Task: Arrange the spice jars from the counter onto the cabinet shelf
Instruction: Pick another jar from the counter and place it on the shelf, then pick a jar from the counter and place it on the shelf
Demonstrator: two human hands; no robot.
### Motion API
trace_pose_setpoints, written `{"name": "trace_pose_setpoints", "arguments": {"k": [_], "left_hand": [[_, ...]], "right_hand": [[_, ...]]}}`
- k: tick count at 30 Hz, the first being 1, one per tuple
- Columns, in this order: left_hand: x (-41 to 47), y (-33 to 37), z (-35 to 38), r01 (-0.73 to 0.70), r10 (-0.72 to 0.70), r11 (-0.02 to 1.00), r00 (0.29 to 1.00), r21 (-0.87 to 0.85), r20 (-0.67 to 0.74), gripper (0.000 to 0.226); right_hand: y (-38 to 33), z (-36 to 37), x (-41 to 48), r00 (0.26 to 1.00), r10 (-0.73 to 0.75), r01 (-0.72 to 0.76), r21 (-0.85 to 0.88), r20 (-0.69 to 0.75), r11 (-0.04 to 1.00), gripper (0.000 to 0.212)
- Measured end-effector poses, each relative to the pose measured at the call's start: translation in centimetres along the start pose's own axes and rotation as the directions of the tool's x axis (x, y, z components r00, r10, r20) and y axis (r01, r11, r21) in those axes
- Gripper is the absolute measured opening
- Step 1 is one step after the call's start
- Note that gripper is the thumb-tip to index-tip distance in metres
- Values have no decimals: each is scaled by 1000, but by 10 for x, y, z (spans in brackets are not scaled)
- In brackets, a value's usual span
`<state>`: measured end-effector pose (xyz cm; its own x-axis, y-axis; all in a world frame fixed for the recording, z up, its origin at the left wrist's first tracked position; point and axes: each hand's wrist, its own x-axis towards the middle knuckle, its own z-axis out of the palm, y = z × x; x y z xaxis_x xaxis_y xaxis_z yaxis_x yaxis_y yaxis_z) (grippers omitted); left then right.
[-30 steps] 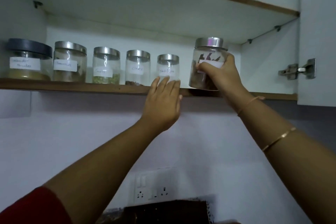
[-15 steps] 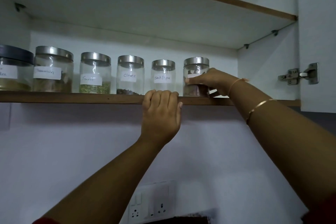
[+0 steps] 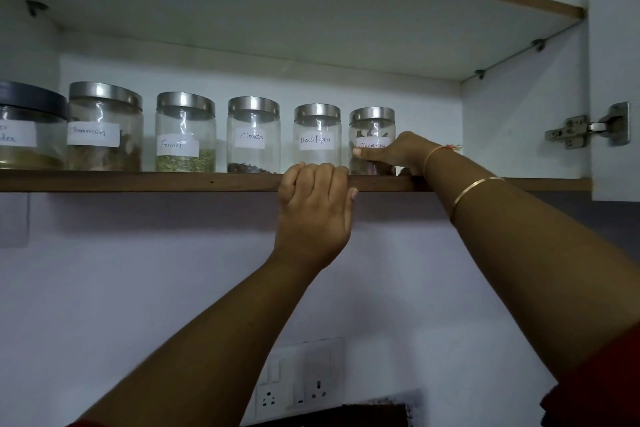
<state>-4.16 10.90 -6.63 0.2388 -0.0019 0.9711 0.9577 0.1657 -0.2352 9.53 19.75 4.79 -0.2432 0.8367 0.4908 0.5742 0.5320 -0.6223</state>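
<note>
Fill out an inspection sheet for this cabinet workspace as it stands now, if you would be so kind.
Surface: shelf, wooden front edge, six jars upright in one row.
Job's things: Cinnamon jar at the right end, next to Black Pepper jar; then, going left, Cloves jar, Fennel jar, second jar with an unclear label, dark-lidded jar cut off by the frame.
Clutter: nothing seen.
Grips: right hand holds the Cinnamon jar low down; left hand curls its fingers over the shelf edge.
Cables: nothing seen.
Surroundings: door hinge on the open door, right; socket panel on the wall below.
</note>
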Motion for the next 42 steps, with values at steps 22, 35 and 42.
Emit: {"name": "trace_pose_setpoints", "arguments": {"k": [22,35,42], "left_hand": [[-142,12,-94,291,-122,944,746,-156,655,59],[-388,22,-202,787,-318,593,37,168,947,54],[-430,37,-220,727,-214,612,-227,312,950,62]], "right_hand": [[40,127,-216,948,-188,237,173,-256,956,45],[148,301,-355,814,92,-43,-98,574,994,56],[200,343,-423,590,302,-45,-343,749,938,97]]}}
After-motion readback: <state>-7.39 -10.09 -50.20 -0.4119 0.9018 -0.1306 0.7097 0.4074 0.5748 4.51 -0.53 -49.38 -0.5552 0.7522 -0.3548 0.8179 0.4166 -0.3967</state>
